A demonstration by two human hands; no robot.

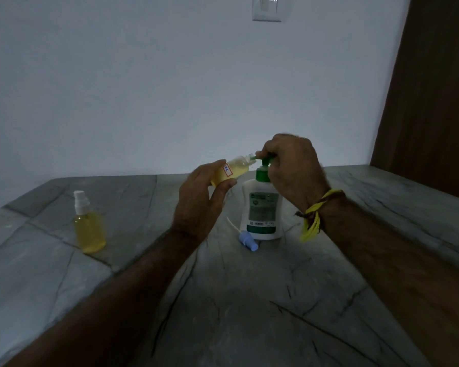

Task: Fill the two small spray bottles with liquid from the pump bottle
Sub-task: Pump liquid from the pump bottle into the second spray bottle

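Head view
Pump bottle [261,207]: white with a green pump top, upright on the grey stone counter [249,300], mid-scene.
Right hand [289,165]: fingers curled over the green pump head, pressing or about to press; a yellow thread band [313,215] sits at the wrist.
Left hand [199,197]: pinches the open spray bottle [232,172] between thumb and fingers, tilted, its neck brought up to the green spout.
Open spray bottle: small, clear, red-bordered label, holding yellow liquid; how full it is cannot be judged exactly.
Step in hand: filling this bottle; the other looks done.
Doing it well: keep the narrow neck right at the spout tip, press slowly, steady the pump bottle so it does not tip, stop before overflow.
Capped spray bottle [89,229]: white sprayer on, nearly full of yellow liquid, standing well apart on the left.
Blue spray cap [248,241]: lies with its dip tube on the counter, just beside the pump bottle's base.
In the way: nothing between hands and bottles; dim light makes the level hard to read.
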